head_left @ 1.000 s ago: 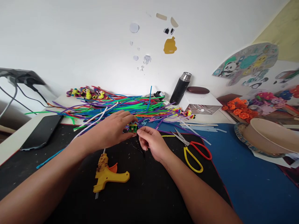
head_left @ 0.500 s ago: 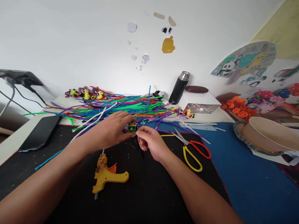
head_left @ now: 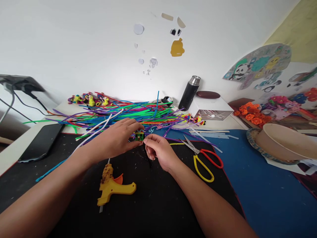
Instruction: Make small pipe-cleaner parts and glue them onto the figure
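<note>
L hand (head_left: 121, 137) holds small green piece (head_left: 139, 136); R hand (head_left: 159, 148), pinched narrow, contents unclear, is just beside it, twd. R edge of counter (head_left: 12, 148).

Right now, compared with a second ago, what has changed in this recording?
Barely anything: the whole view has slid slightly left, likely from a small head turn. Nothing was visibly taken up or let go; the left hand and right hand still meet at the small green piece. The yellow glue gun with orange trigger and the scissors with red and yellow handles stayed on the black mat.
</note>
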Demonstrator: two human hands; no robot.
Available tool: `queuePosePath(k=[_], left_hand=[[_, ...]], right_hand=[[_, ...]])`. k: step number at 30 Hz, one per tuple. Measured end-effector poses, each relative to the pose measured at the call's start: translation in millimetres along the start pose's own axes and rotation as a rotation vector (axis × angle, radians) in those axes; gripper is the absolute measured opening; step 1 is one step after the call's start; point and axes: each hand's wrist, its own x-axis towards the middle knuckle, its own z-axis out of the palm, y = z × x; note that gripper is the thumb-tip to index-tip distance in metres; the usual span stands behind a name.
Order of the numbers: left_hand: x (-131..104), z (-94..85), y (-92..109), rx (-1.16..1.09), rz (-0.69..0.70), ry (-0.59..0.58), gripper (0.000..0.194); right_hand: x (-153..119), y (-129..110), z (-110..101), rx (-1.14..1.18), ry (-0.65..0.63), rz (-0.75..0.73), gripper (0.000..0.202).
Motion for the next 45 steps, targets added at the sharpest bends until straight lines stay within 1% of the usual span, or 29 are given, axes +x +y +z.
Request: queuePosePath(k=[7,17,21,26,29,31,33,36,37,42,44,45], left_hand=[[0,1.8,0,-0.014,-0.001,0.010,0.039],[1,2.0,1,-0.008,-0.016,0.009,0.039],[1,2.3,2,0.001,-0.012,-0.003,0.040],[1,-3.4,-1,-0.008,-0.038,-0.026,0.043],[-1,-7.5,-6,0.002,-0.060,-0.072,0.045],[-4,-8.1,-11,0.017,-0.071,-0.123,0.045],[-7,-7.0,-15,0.024,-0.079,-0.205,0.043],[-10,-3.9,-16,0.010,-0.083,-0.359,0.034],[-11,-2.6,-15,0.002,-0.079,-0.386,0.032],[-9,3.8,-11,0.033,-0.084,-0.376,0.028],[-8,3.2,-13,0.055,-0.089,-0.404,0.034],[-9,1.7,-15,0.050,-0.085,-0.408,0.041]], right_hand=[[-2,-3,1,-0.002,-0.014,-0.003,0.028],[0,-1,0,-0.020,-0.020,-0.002,0.030],[0,-1,0,-0.022,-0.021,0.000,0.028],[-1,-2,0,-0.027,-0.018,0.008,0.026],[-1,-1,1,-0.026,-0.012,0.017,0.026],[-1,-1,1,-0.030,-0.010,0.017,0.026],[-2,-1,1,-0.033,-0.013,0.010,0.026],[-2,-3,1,-0.038,-0.015,0.002,0.027],[-2,-3,1,-0.040,-0.013,0.001,0.027],[-2,-3,1,-0.061,-0.017,-0.002,0.025],[-2,-2,1,-0.066,-0.021,0.000,0.025],[-2,-2,1,-0.069,-0.025,0.002,0.025]])
